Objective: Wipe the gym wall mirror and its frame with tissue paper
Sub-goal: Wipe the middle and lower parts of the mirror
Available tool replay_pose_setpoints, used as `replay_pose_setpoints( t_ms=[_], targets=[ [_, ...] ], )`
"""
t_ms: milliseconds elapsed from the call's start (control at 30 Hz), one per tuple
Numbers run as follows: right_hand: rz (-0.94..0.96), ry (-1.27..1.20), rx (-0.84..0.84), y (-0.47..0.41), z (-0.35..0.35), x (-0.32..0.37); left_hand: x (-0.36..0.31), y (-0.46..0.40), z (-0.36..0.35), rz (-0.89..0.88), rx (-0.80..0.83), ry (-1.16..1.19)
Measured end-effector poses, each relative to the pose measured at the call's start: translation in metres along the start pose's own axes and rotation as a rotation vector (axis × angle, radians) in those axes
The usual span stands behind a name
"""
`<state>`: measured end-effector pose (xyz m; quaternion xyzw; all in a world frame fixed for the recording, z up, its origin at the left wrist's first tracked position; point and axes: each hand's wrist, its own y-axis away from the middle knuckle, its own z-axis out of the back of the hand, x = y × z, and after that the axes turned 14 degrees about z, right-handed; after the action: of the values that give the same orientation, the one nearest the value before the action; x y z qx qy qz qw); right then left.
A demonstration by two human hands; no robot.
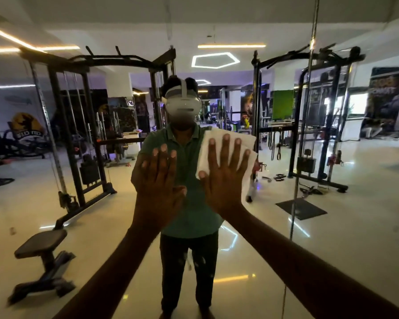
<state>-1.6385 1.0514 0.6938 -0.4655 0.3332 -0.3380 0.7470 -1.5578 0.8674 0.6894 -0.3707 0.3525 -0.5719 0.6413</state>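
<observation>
Partly hidden tissue paper (230,139) lies under the flat right hand (226,180); left hand (159,180) flat too.

Both your arms reach up and forward, palms flat, fingers spread.

Your left hand (160,178) is raised with its back toward you — fingers straight and fanned upward, thumb angled out to the right, holding nothing. Your right hand (226,173) sits just beside it at slightly greater height, fingers likewise straight and splayed, thumb pointing left toward the other hand; its palm presses flat on the tissue paper (228,146), with no curled grip around it. Your two bare forearms rise from the lower corners of the view and converge toward the centre — the left from lower left, the right from lower right. Both wrists run nearly straight in line with the forearms.
</observation>
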Motion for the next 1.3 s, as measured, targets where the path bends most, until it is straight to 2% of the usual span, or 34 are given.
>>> replay_pose_setpoints(
  t_ms=[100, 167, 267, 333, 400, 433, 500, 567, 633, 700, 800, 900, 933, 1067, 1200, 1233, 1300],
  targets=[
    [0.350, 0.074, 0.055, 0.001, 0.014, -0.055, 0.004, -0.001, 0.006, -0.014, -0.004, -0.039],
    [0.351, 0.117, 0.045, -0.002, 0.030, -0.103, 0.006, -0.001, 0.010, -0.020, -0.005, -0.051],
    [-0.015, 0.097, -0.075, -0.006, 0.042, -0.135, 0.004, 0.000, 0.014, -0.006, -0.011, -0.062],
    [-0.303, 0.043, -0.160, -0.019, 0.037, -0.105, 0.001, 0.001, 0.015, 0.000, -0.021, -0.067],
    [-0.416, 0.003, -0.192, -0.032, 0.028, -0.061, -0.001, 0.000, 0.016, 0.003, -0.021, -0.056],
    [-0.351, -0.015, -0.161, -0.029, 0.022, -0.042, -0.001, 0.000, 0.016, 0.000, -0.016, -0.056],
    [-0.078, -0.016, -0.060, -0.007, 0.009, -0.019, 0.001, 0.003, 0.017, 0.002, -0.011, -0.069],
    [0.200, 0.009, 0.021, 0.026, 0.003, -0.022, 0.004, 0.010, 0.017, 0.036, 0.000, -0.094],
    [0.330, 0.056, 0.090, 0.059, 0.001, -0.044, 0.005, 0.018, 0.015, 0.060, 0.019, -0.119],
    [0.250, 0.083, 0.105, 0.090, 0.008, -0.078, 0.009, 0.020, 0.013, 0.054, 0.042, -0.128],
    [-0.053, 0.061, 0.056, 0.107, 0.023, -0.113, 0.013, 0.021, 0.013, 0.043, 0.058, -0.139],
    [-0.372, -0.064, -0.036, 0.077, 0.016, -0.065, 0.008, 0.022, 0.012, 0.042, 0.051, -0.171],
    [-0.360, -0.093, -0.041, 0.069, 0.009, -0.037, 0.007, 0.022, 0.011, 0.045, 0.040, -0.173],
    [0.037, -0.126, 0.060, 0.092, -0.030, 0.039, 0.015, 0.028, 0.011, 0.040, 0.045, -0.128],
    [0.271, -0.083, 0.069, 0.108, -0.026, 0.002, 0.022, 0.056, 0.003, 0.049, 0.069, -0.145],
    [0.273, -0.062, 0.070, 0.115, -0.022, -0.019, 0.022, 0.060, 0.000, 0.051, 0.074, -0.140],
    [0.093, -0.013, 0.050, 0.130, -0.009, -0.065, 0.022, 0.061, -0.003, 0.064, 0.083, -0.130]
  ],
)
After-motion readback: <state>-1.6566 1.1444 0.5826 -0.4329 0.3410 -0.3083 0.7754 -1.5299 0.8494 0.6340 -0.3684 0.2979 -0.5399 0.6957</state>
